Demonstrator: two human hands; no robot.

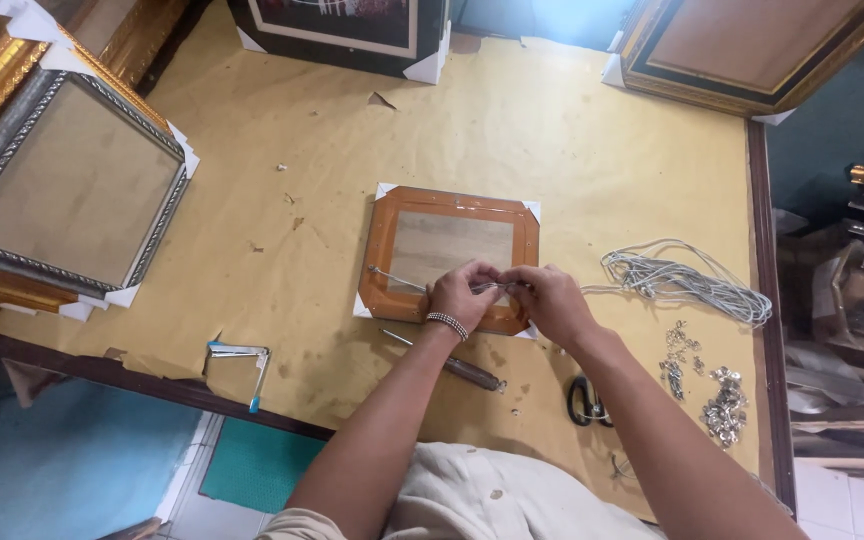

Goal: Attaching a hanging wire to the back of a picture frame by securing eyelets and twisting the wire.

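Frame on the tabletop: small wooden frame (449, 255) lies face down near the middle of my tabletop (552, 140), which is covered in brown paper; white guards sit on its corners.
Larger frames: a silver-edged frame (67, 185) leans at far left, a black frame (342, 30) and a gold-trimmed frame (752, 45) stand at the far edge.
Cord bundle: a loose coil of grey cord (687, 280) lies to the right of the small frame, apart from it.
My arms: both forearms reach forward from the near edge and meet over the frame's lower rail.
Left hand (460, 295): fingers pinched on a thin wire (402, 281) that runs across the backing; a beaded bracelet (447, 323) on the wrist.
Right hand (552, 297): fingertips clenched on the same wire, touching my left.
Small things: scissors (584, 400), screwdriver (457, 368), a heap of metal hangers (724, 408), a small blue-tipped tool (242, 365).
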